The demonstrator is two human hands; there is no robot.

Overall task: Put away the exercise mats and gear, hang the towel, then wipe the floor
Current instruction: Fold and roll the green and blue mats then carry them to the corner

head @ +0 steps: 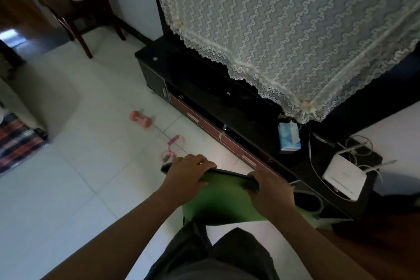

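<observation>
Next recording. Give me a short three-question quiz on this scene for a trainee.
1. True or false: the left hand and the right hand both grip the green mat.
2. Where does the pink dumbbell lie? A: on the floor. B: on a chair. C: in a hand.
3. Fill in: the blue tissue pack stands on the black ___.
Key: 1 true; 2 A; 3 cabinet.

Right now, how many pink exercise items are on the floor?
2: a pink dumbbell on the tiles before the black cabinet, and pink looped gear just beyond the left hand. Others may be hidden.
</observation>
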